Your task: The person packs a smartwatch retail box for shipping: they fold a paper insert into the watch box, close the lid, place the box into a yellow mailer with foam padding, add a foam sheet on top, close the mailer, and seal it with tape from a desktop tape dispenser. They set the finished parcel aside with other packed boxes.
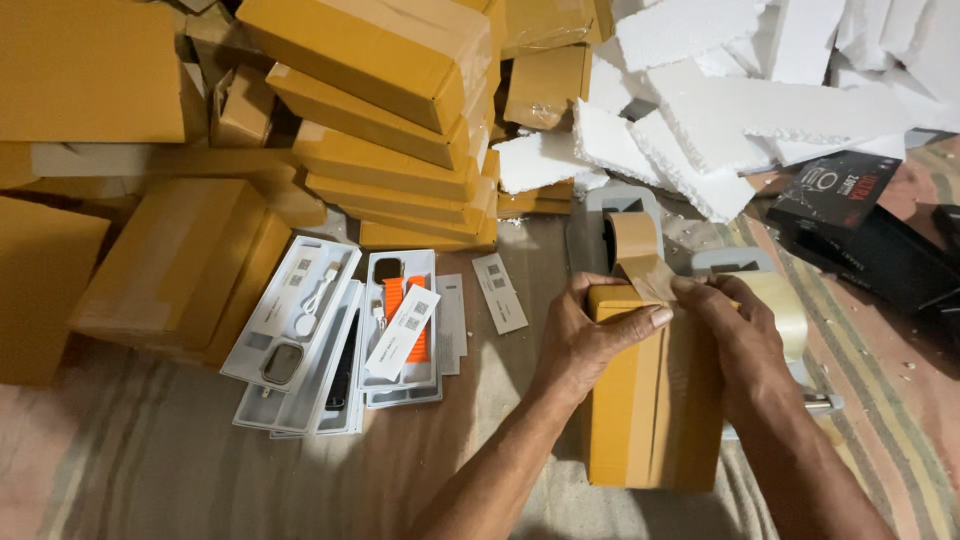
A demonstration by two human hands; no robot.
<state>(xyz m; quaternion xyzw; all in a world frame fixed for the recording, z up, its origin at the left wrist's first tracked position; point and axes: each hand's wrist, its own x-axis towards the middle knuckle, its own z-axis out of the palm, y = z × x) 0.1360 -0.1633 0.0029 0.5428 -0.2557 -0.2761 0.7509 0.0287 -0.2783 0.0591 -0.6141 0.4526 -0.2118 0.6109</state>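
Observation:
A yellow-orange cardboard box (640, 420) stands on end on the striped mat. My left hand (585, 335) grips its upper left side, thumb pressed on a strip of brown packing tape (638, 255) at the top edge. On the box's upper right, my right hand (735, 335) presses its fingers on the same tape. The tape runs up from a grey tape dispenser (625, 205) that lies just behind the box, with a roll of tape (790, 305) behind my right hand.
White trays (300, 330) holding a watch, an orange strap and a cable lie at left. Stacked orange boxes (390, 130) fill the back and left. White foam slabs (740, 100) pile at the back right, beside black boxes (850, 215).

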